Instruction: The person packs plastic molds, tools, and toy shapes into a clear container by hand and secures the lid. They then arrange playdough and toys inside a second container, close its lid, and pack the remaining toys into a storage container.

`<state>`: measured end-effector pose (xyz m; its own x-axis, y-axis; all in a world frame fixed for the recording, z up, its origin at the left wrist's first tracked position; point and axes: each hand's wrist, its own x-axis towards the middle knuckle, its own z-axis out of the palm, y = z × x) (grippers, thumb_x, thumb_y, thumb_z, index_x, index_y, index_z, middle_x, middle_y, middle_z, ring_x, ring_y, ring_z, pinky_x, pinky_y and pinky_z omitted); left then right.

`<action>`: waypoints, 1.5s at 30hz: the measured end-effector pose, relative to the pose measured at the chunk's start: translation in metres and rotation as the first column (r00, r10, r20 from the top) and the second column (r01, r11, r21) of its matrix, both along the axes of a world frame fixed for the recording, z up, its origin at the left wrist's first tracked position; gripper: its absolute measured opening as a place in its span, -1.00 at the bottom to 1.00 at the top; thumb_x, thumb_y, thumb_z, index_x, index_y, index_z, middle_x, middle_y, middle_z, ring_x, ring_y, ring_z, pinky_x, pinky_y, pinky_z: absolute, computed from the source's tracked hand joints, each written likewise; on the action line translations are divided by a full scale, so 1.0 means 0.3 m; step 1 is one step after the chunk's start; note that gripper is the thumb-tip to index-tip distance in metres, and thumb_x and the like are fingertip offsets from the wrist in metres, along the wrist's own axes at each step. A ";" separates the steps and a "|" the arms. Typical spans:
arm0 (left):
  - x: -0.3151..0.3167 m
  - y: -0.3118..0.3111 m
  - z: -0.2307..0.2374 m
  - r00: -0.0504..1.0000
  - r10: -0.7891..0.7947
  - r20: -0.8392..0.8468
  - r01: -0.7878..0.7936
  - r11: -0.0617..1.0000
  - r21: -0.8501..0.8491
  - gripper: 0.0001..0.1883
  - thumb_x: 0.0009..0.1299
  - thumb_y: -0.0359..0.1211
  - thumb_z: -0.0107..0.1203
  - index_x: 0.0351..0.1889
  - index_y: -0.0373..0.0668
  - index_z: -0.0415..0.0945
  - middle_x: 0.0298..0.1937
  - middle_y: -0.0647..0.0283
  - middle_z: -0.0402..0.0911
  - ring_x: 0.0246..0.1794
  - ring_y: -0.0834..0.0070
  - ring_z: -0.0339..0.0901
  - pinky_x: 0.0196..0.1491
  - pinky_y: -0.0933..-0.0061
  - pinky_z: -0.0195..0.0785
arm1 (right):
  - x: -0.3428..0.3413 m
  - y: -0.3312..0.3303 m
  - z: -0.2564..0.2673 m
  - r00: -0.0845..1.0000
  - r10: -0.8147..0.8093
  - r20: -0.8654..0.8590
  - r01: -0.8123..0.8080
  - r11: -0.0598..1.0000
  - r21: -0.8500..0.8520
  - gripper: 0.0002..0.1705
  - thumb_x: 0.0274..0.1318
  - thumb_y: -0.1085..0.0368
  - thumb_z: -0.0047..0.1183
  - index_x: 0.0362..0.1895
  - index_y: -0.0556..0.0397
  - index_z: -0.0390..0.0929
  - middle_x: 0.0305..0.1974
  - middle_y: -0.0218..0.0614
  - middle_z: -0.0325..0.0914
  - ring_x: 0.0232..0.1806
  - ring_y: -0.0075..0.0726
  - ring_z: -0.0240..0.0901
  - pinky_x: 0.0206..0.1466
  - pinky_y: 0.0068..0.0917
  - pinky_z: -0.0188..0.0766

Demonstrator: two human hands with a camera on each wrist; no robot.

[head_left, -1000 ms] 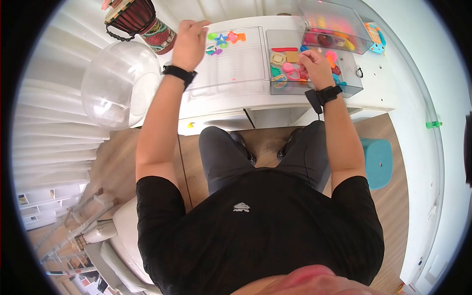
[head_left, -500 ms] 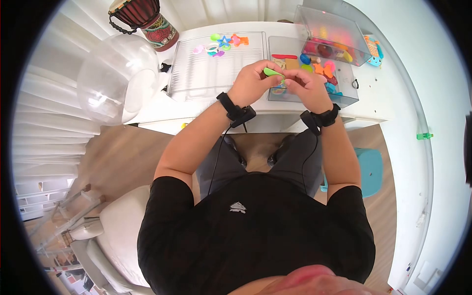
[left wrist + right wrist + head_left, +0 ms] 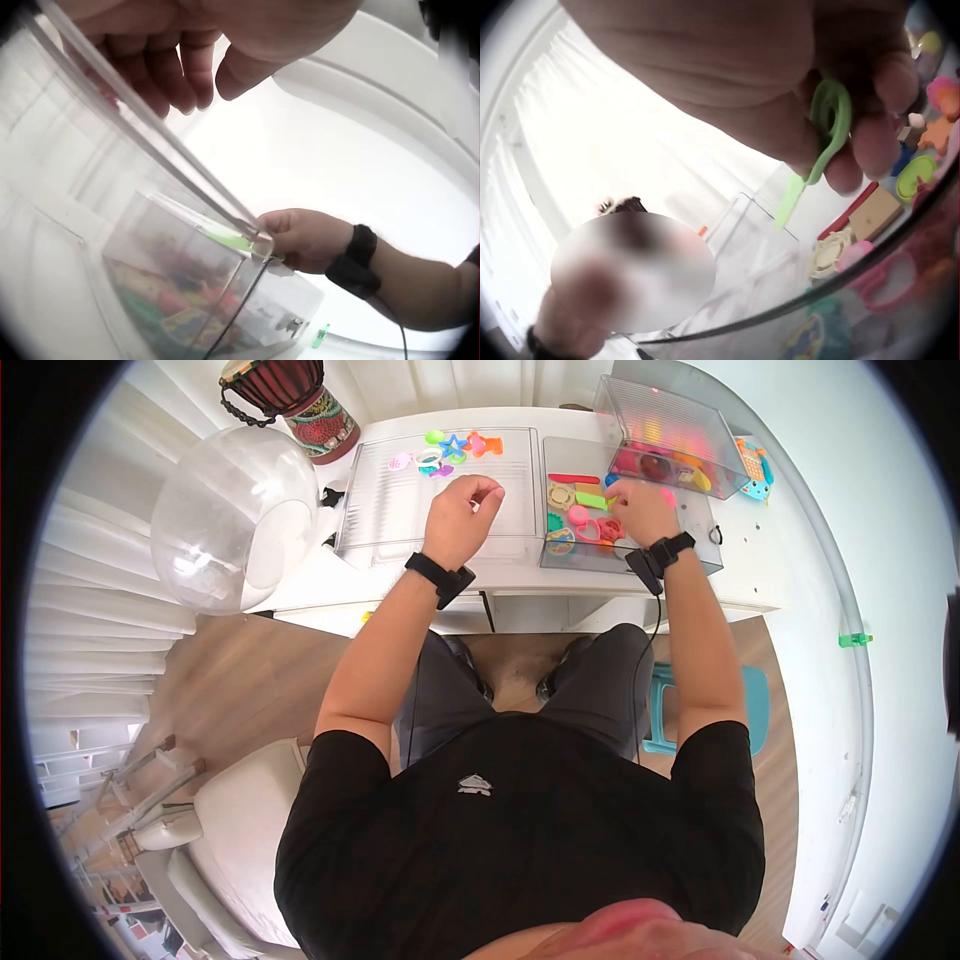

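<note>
My right hand (image 3: 645, 510) pinches green plastic toy scissors (image 3: 831, 142) over the clear drawer bin (image 3: 590, 556); their loop handle is between the fingers and the blade points down. Inside that bin are a red stick (image 3: 847, 210), a tan block (image 3: 875, 214), a cream flower-shaped mould (image 3: 829, 255) and other small coloured toys. My left hand (image 3: 462, 520) holds nothing, its fingers loosely bent above the clear ridged tray (image 3: 390, 510). Toward the tray's back lie a blue star (image 3: 454, 444), an orange piece (image 3: 488, 444) and several other small toys.
Behind the drawer bin stands a second clear bin (image 3: 665, 420) full of colourful toys, with a toy phone (image 3: 755, 468) to its right. A drum (image 3: 318, 420) and a large transparent globe (image 3: 205, 520) are at the left. A blue stool (image 3: 755, 710) stands below the table's right.
My left hand reached from the tray to meet the right at the green scissors, then drew back left. The right hand has moved back over the bin with the scissors. A pale pink piece appeared on the tray.
</note>
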<state>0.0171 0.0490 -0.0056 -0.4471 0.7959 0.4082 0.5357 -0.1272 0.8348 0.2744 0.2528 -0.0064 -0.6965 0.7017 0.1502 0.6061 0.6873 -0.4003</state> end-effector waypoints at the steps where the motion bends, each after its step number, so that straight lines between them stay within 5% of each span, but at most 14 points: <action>1: -0.005 -0.001 0.003 0.998 0.012 -0.062 -0.011 1.000 0.008 -0.82 0.50 -0.30 0.26 -0.12 -0.23 0.71 -0.28 0.24 0.73 -0.31 0.51 0.63 -0.16 0.44 0.52 | -0.009 0.008 -0.004 1.000 0.001 0.002 -0.001 1.000 0.002 -0.73 0.26 0.25 0.16 0.00 0.00 0.72 -0.09 -0.14 0.77 -0.05 0.00 0.70 0.09 -0.13 0.56; 7: -0.038 -0.007 -0.009 0.968 -0.032 0.247 0.074 0.984 -0.160 -0.82 0.52 -0.29 0.25 -0.10 -0.21 0.71 -0.27 0.34 0.71 -0.28 0.61 0.61 -0.20 0.48 0.49 | -0.058 0.058 -0.058 0.978 0.074 0.194 -0.056 0.994 -0.098 -0.73 0.21 0.37 0.08 -0.04 0.08 0.72 -0.20 -0.07 0.75 -0.14 -0.04 0.70 -0.05 -0.18 0.59; 13: -0.090 -0.002 -0.029 0.865 -0.150 0.478 0.198 0.979 -0.052 -0.82 0.53 -0.34 0.21 -0.04 -0.24 0.68 -0.22 0.37 0.71 -0.19 0.64 0.61 -0.09 0.54 0.47 | -0.053 0.020 0.005 0.939 0.166 0.302 -0.117 0.978 -0.172 -0.74 0.21 0.38 0.05 -0.06 0.09 0.71 -0.22 -0.11 0.74 -0.19 -0.19 0.74 -0.02 -0.23 0.62; 15: -0.100 -0.005 -0.032 0.856 -0.165 0.490 0.213 0.976 -0.044 -0.82 0.56 -0.34 0.20 -0.02 -0.25 0.67 -0.19 0.36 0.71 -0.15 0.62 0.62 -0.01 0.53 0.47 | -0.045 0.021 0.015 0.914 0.198 0.354 -0.073 0.939 -0.335 -0.75 0.23 0.36 0.07 -0.06 0.09 0.71 -0.25 -0.14 0.74 -0.25 -0.24 0.73 -0.03 -0.25 0.62; 22: -0.093 -0.009 -0.031 0.860 -0.161 0.484 0.221 0.973 -0.068 -0.82 0.59 -0.35 0.18 -0.01 -0.27 0.66 -0.14 0.35 0.70 -0.10 0.60 0.63 0.07 0.52 0.47 | 0.028 0.034 0.008 0.906 0.301 0.297 -0.247 0.947 -0.206 -0.80 0.19 0.29 0.15 -0.17 0.07 0.74 -0.25 -0.11 0.76 -0.12 -0.01 0.71 0.01 -0.17 0.59; 25: -0.097 -0.003 -0.048 0.856 -0.164 0.491 0.209 0.977 -0.038 -0.82 0.53 -0.33 0.20 -0.04 -0.24 0.67 -0.21 0.36 0.70 -0.16 0.64 0.60 -0.11 0.57 0.43 | 0.038 0.026 0.032 0.968 0.147 0.206 -0.095 0.965 -0.243 -0.75 0.19 0.20 0.18 -0.18 0.10 0.74 -0.24 -0.07 0.76 -0.13 0.03 0.70 -0.03 -0.14 0.58; 28: -0.105 -0.005 -0.050 0.849 -0.176 0.499 0.234 0.971 -0.054 -0.82 0.59 -0.35 0.18 0.00 -0.26 0.65 -0.13 0.35 0.69 -0.09 0.60 0.62 0.07 0.53 0.47 | 0.048 0.002 0.061 0.981 0.063 0.185 -0.021 0.975 -0.222 -0.71 0.20 0.16 0.21 -0.19 0.13 0.74 -0.24 -0.05 0.75 -0.13 0.04 0.70 -0.04 -0.14 0.57; 31: -0.106 -0.007 -0.047 0.848 -0.171 0.502 0.232 0.971 -0.063 -0.83 0.60 -0.35 0.18 -0.01 -0.27 0.64 -0.14 0.35 0.69 -0.09 0.60 0.62 0.07 0.53 0.47 | 0.050 -0.010 0.050 0.988 0.042 0.146 -0.019 0.988 -0.156 -0.70 0.21 0.13 0.23 -0.20 0.14 0.72 -0.28 -0.05 0.74 -0.21 -0.04 0.70 -0.09 -0.20 0.57; 34: -0.104 -0.005 -0.051 0.844 -0.171 0.509 0.228 0.972 -0.051 -0.83 0.60 -0.35 0.17 -0.01 -0.27 0.64 -0.14 0.35 0.68 -0.10 0.60 0.62 0.08 0.52 0.47 | 0.028 -0.055 0.013 0.996 0.009 -0.084 -0.034 0.950 -0.310 -0.73 0.28 0.17 0.23 -0.20 0.15 0.70 -0.35 -0.19 0.73 -0.33 -0.29 0.67 -0.21 -0.35 0.55; 36: -0.102 -0.004 -0.052 0.836 -0.187 0.516 0.232 0.972 -0.024 -0.83 0.61 -0.35 0.17 -0.02 -0.27 0.64 -0.14 0.35 0.69 -0.10 0.60 0.62 0.07 0.53 0.47 | -0.003 -0.111 0.004 0.896 -0.140 -0.423 -0.130 0.826 -0.549 -0.81 0.45 0.26 0.14 -0.15 0.14 0.65 -0.36 -0.41 0.69 -0.43 -0.61 0.58 -0.34 -0.57 0.50; 39: -0.114 -0.007 -0.030 0.808 -0.201 0.554 0.232 0.973 0.014 -0.82 0.62 -0.34 0.15 -0.02 -0.26 0.65 -0.15 0.35 0.69 -0.13 0.59 0.62 0.04 0.52 0.46 | -0.028 -0.143 -0.016 0.800 -0.241 -0.549 -0.217 0.738 -0.640 -0.83 0.50 0.25 0.10 -0.11 0.07 0.66 -0.35 -0.44 0.70 -0.40 -0.63 0.58 -0.35 -0.65 0.48; 43: -0.155 -0.024 0.038 0.736 -0.212 0.643 0.215 0.974 0.075 -0.81 0.60 -0.31 0.14 -0.01 -0.23 0.66 -0.17 0.35 0.71 -0.18 0.61 0.61 0.01 0.51 0.46 | -0.046 -0.152 -0.030 0.760 -0.294 -0.580 -0.174 0.767 -0.617 -0.83 0.50 0.24 0.11 -0.10 0.05 0.66 -0.35 -0.44 0.69 -0.41 -0.65 0.57 -0.35 -0.65 0.47; 45: -0.190 -0.039 0.126 0.819 -0.161 0.551 0.174 0.984 0.029 -0.81 0.56 -0.30 0.18 -0.04 -0.23 0.67 -0.20 0.36 0.71 -0.19 0.61 0.63 -0.03 0.51 0.45 | -0.037 -0.153 -0.036 0.760 -0.316 -0.568 -0.153 0.763 -0.628 -0.83 0.50 0.24 0.11 -0.10 0.06 0.65 -0.36 -0.45 0.68 -0.41 -0.65 0.55 -0.35 -0.64 0.47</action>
<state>-0.0400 0.0374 0.0323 -0.4509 0.8849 0.1167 -0.0403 -0.1507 0.9878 0.2632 0.2069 -0.0174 -0.5419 0.8397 0.0346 0.1023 0.1068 -0.9890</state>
